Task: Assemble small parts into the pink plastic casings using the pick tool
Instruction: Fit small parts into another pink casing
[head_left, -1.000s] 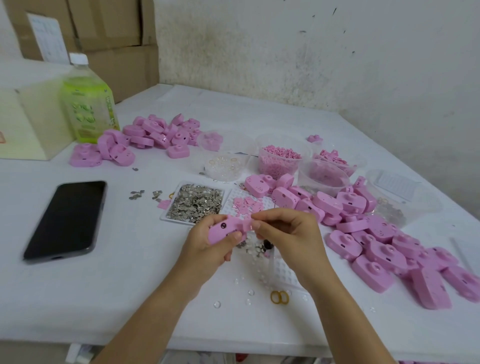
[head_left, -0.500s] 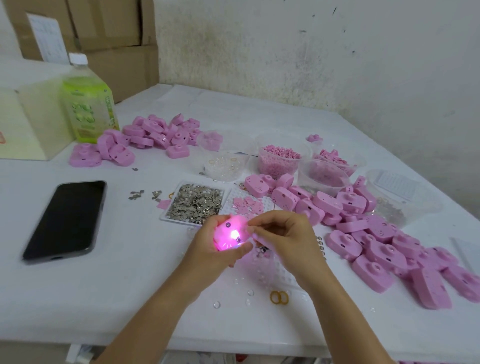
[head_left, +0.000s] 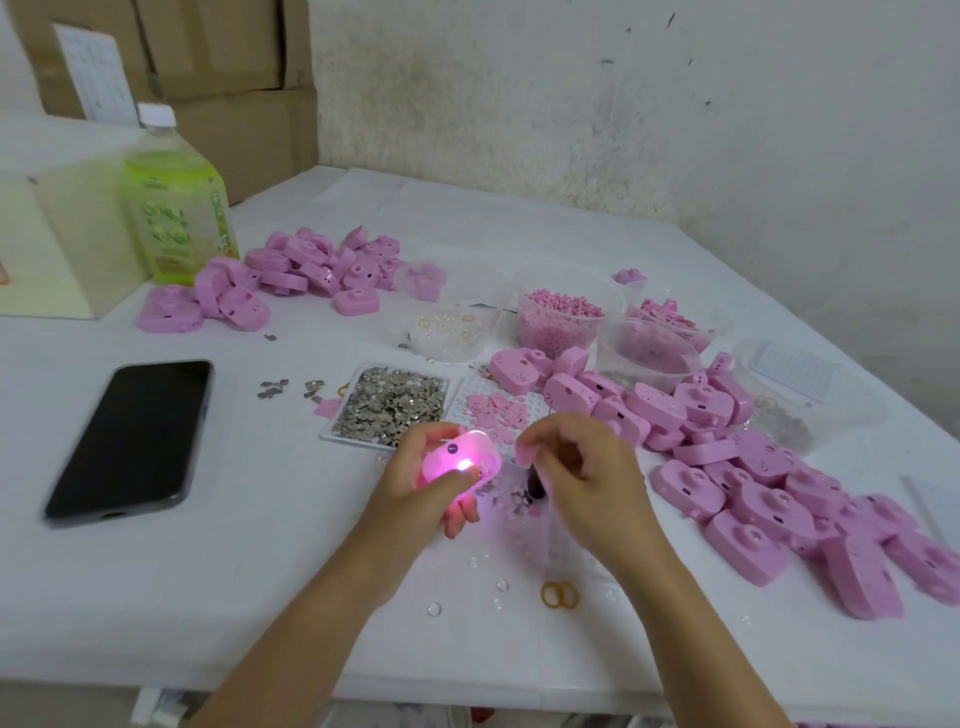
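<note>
Head view: the left hand (head_left: 415, 486) grasps a glowing pink casing (head_left: 460, 460) above the desk (head_left: 249, 597), toward the middle of its near edge. The right hand (head_left: 579, 470) hovers just beside it with curled fingers. Blur hides whether they pinch anything. Loose casings (head_left: 753, 499) are heaped toward the right edge.

Bright diffuse light; casing (head_left: 460, 462) glows pink; blur, perhaps motion.

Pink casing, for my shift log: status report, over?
Left hand grips glowing pink casing. Right hand curled, apart from it, contents unclear. Nothing blocking.
</note>
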